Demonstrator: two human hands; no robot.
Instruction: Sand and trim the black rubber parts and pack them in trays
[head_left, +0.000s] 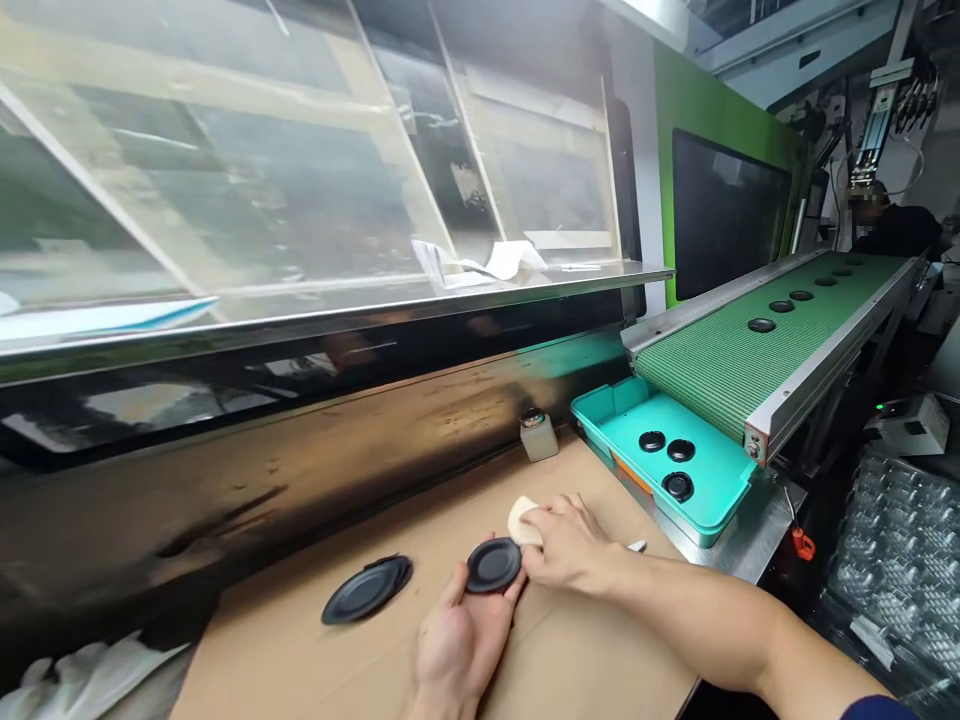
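Note:
My left hand (459,640) holds a round black moulded disc (493,565) at its edge, just above the cardboard. My right hand (566,543) comes in from the right, pressing a wad of white cloth (524,521) against the far side of that disc. A second black disc (367,590), with a small tab on its rim, lies flat on the cardboard sheet (570,640) to the left of my hands.
A teal tray (705,450) holding 3 black discs stands beyond my right hand, below the end of a green conveyor belt (720,360) carrying several more. A small white bottle (539,436) stands at the cardboard's far edge. Clear moulded trays (892,560) fill the lower right, and a person (889,228) stands far off.

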